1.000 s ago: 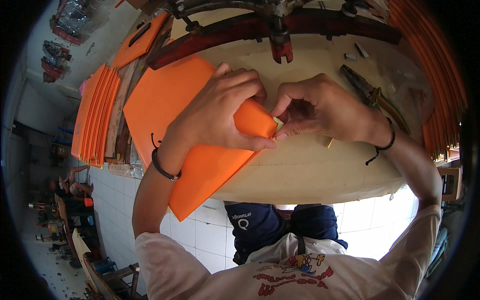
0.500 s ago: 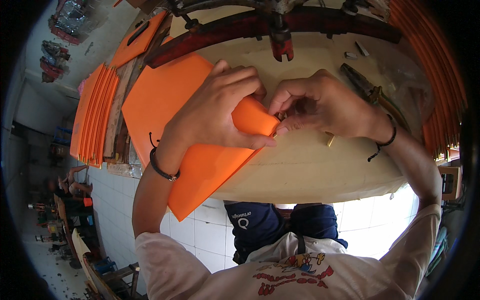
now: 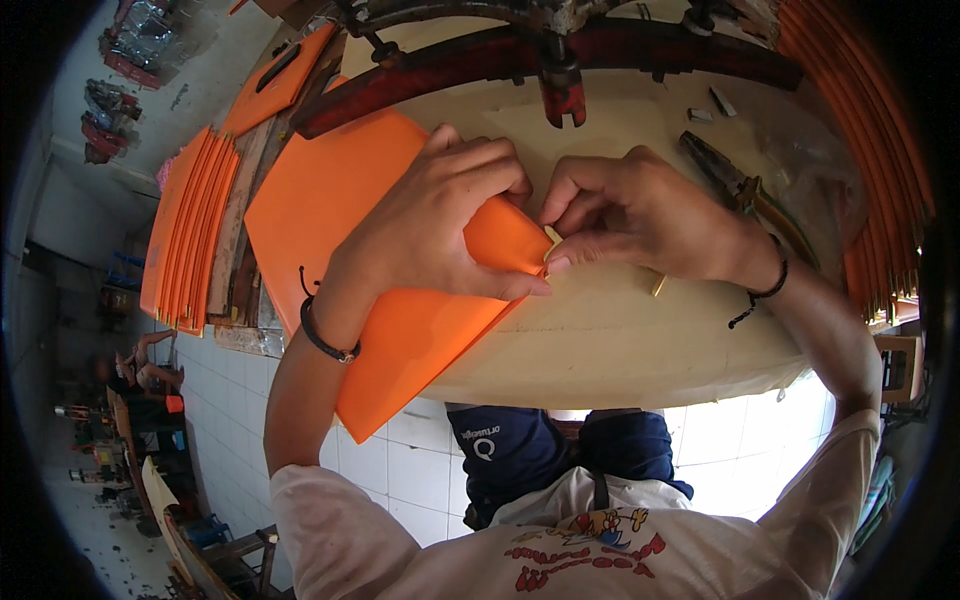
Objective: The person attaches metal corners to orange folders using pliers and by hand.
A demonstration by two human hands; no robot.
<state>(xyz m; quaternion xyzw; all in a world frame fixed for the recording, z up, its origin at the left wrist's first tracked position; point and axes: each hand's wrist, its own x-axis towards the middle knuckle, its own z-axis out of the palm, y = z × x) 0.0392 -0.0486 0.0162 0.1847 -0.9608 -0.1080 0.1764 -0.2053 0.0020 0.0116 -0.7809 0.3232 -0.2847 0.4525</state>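
An orange folder-like sheet [image 3: 320, 210] lies at a slant on the tan-covered table, its right corner lifted and bent between the thumb and fingers of my left hand [image 3: 425, 220]. At that corner, my right hand [image 3: 655, 220] pinches a small gold-coloured metal corner piece [image 3: 552, 236] between thumb and forefinger. The piece touches the sheet's edge; whether it sits around the corner is hard to see. Another small gold-coloured piece [image 3: 658, 286] rests on the table below my right hand. Pliers [image 3: 722, 165] lie just beyond that hand.
A red metal bar with a notched prong [image 3: 563, 100] spans the far side above the table. Small metal bits [image 3: 722, 100] lie near the pliers. Orange sheets are stacked at the left [image 3: 190, 235] and right [image 3: 865, 130]. Another person [image 3: 150, 368] appears at far left.
My right fingers have shifted slightly at the corner, and more of the gold-coloured piece shows between them. My left hand and the orange sheet stay nearly still.
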